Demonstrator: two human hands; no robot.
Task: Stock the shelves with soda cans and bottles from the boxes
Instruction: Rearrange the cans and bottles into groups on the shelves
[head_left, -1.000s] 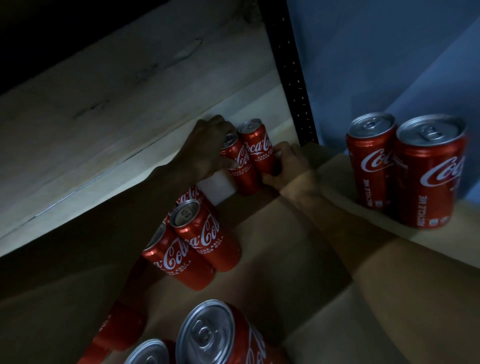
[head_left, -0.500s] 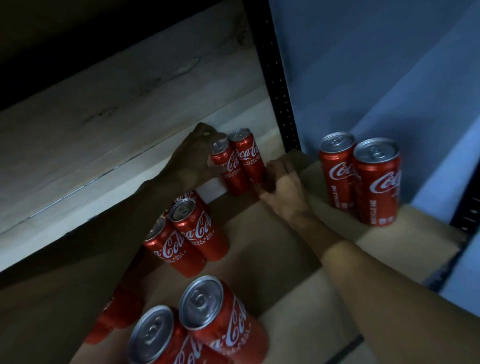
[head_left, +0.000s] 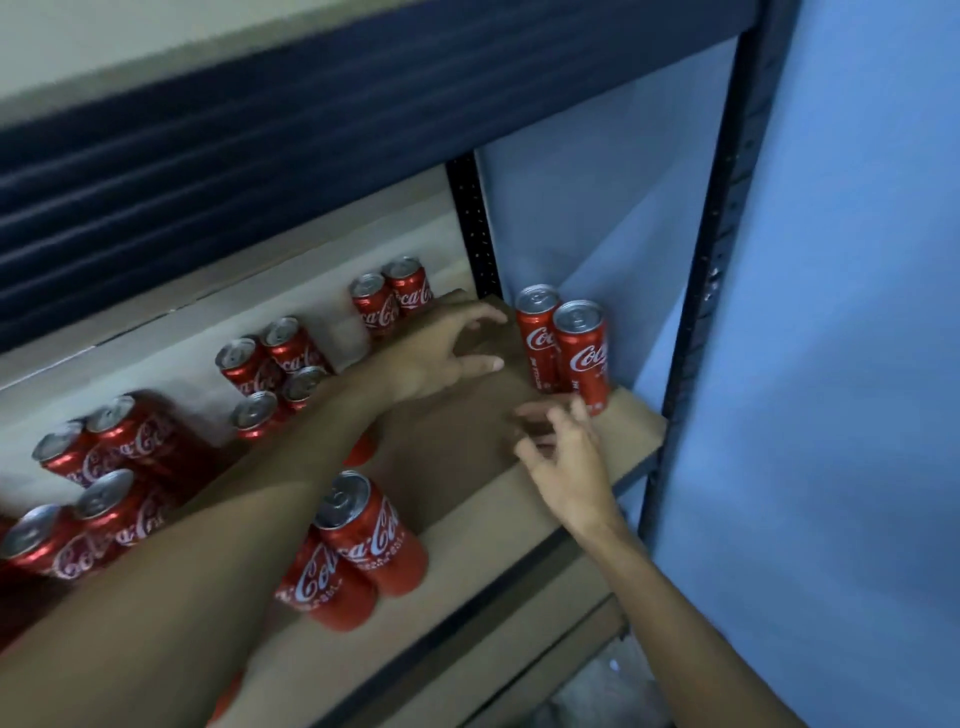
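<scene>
Now both hands hover empty over a brown shelf (head_left: 623, 431) that holds red cola cans. The left hand (head_left: 441, 348) hangs low over the board, fingers loosely spread, just in front of the back pair (head_left: 389, 304) by the rear post (head_left: 475, 234). It grips nothing. The right hand (head_left: 566, 462) has its fingers apart and slightly bent. It is just beside the right pair (head_left: 566, 345) at the shelf's end and holds nothing; whether a fingertip touches a can cannot be told.

The cans stand upright in twos, probably because each hand sets one down at a time. A front pair (head_left: 363, 545) stands near the shelf edge, and a middle group (head_left: 275, 364) and a left group (head_left: 93, 457) stand further back. Each can is slim and glossy red, with white script and a silver lid with a pull tab.
</scene>
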